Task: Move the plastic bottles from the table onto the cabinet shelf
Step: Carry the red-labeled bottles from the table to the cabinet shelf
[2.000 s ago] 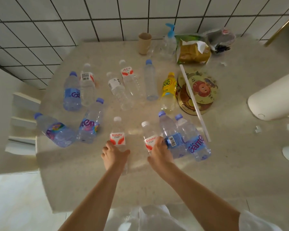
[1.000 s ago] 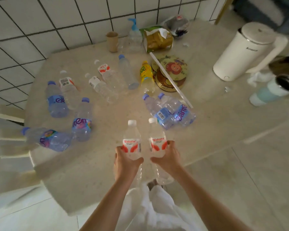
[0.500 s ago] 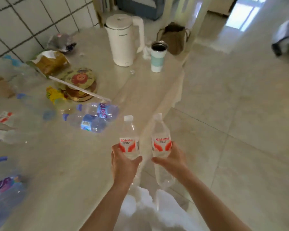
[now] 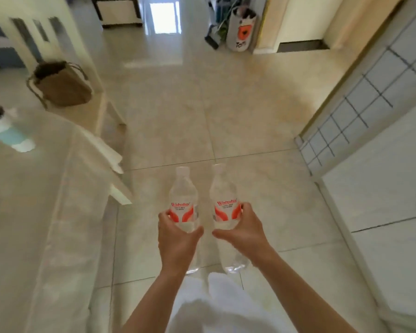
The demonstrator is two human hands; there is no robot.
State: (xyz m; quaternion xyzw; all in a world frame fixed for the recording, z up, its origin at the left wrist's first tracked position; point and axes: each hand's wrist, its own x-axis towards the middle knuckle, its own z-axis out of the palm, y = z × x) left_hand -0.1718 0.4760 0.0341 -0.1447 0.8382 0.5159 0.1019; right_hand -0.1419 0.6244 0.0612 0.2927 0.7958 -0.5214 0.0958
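Two clear plastic bottles with white caps and red-and-white labels are held upright, side by side and slightly apart, above the floor in the near centre. The left bottle (image 4: 183,207) is gripped around its lower body by the left hand (image 4: 177,239); the right bottle (image 4: 223,205) is gripped likewise by the right hand (image 4: 243,230). Both hands are closed around their bottles, thumbs toward the gap between them. Below lies a floor (image 4: 226,116) of large glossy beige tiles running to a bright far doorway. At left, the pale counter (image 4: 29,212) carries a blurred teal-banded cup (image 4: 7,133) and, farther off, a brown bag (image 4: 60,84). At right stands a white panel with a gridded section (image 4: 346,126). A white printed bag (image 4: 241,30) rests on the floor at the far end.
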